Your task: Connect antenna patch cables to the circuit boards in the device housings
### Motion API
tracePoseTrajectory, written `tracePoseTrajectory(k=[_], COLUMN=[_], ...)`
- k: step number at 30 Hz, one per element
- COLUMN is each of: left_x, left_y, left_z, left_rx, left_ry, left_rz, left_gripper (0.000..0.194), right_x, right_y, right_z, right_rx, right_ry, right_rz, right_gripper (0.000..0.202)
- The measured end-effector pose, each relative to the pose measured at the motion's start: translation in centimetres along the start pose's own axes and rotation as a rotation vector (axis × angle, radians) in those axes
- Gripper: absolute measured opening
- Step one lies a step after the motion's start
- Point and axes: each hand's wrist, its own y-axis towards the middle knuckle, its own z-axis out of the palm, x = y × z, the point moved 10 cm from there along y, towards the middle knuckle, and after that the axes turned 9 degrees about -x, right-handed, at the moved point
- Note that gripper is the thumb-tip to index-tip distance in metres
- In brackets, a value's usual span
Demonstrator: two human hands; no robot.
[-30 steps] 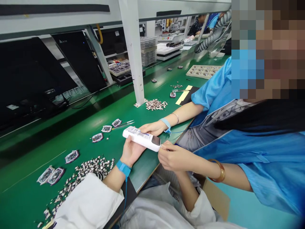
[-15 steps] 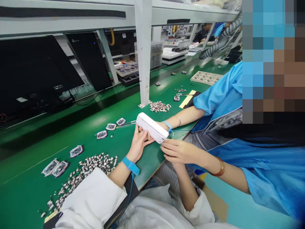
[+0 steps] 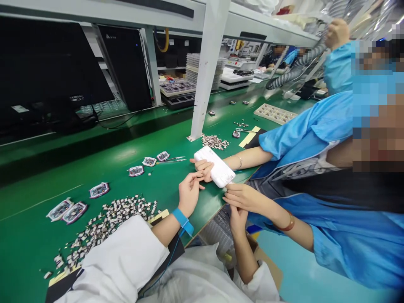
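White oblong plastic-looking device [image 3: 220,170], at right hand's [image 3: 238,216] eleven o'clock, was apparently steadied by co-worker's far hand [image 3: 206,169]; left hand's [image 3: 188,195] finger closure, like right's, untellable.

The white device [image 3: 218,167] appeared to be smooth, slightly glossy plastic, the green worktop [image 3: 94,162] showed a smooth, reflective finish, the post [image 3: 210,71] looked like painted metal, scuffed in places, the tweezers [image 3: 168,161] bare, shiny metal, the stacked trays [image 3: 193,69] clear plastic, and the white sleeve [image 3: 126,252] matt, creased cloth.
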Motion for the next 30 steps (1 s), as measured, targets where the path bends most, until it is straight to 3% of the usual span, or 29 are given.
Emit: tracePoseTrajectory(k=[3, 6, 11, 17, 23, 27, 30], left_x=[1.3, 2.3, 2.3, 2.2, 2.2, 2.4, 2.5], left_y=[1.1, 1.9, 1.6, 1.6, 1.5, 1.6, 1.7], left_z=[-2.1, -2.8, -1.5, -1.6, -1.5, -1.5, -1.5], left_rx=[-0.139, -0.156, -0.037, -0.038, -0.024, -0.012, -0.006], left_ry=[0.0, 0.021, 0.052, 0.08, 0.101, 0.107, 0.11], left_rz=[-0.05, -0.106, -0.143, -0.156, -0.151, -0.133, -0.116], left_gripper=[0.014, 0.017, 0.016, 0.019, 0.021, 0.02, 0.018], right_x=[-2.3, -4.1, -4.8, -4.6, -1.1, 1.9, 2.9], right_y=[-0.6, -1.6, -2.5, -3.5, -5.3, -5.7, -5.7], right_z=[-1.1, -2.2, -2.4, -3.2, -3.4, -0.7, 0.8], right_rx=[-0.195, -0.348, -0.393, -0.476, -0.315, -0.145, -0.166], right_ry=[0.022, 0.059, 0.14, 0.167, 0.048, -0.048, -0.08], right_rz=[0.153, 0.287, 0.417, 0.454, 0.343, 0.113, -0.072], right_gripper=[0.036, 0.036, 0.028, 0.021, 0.011, 0.004, 0.007])
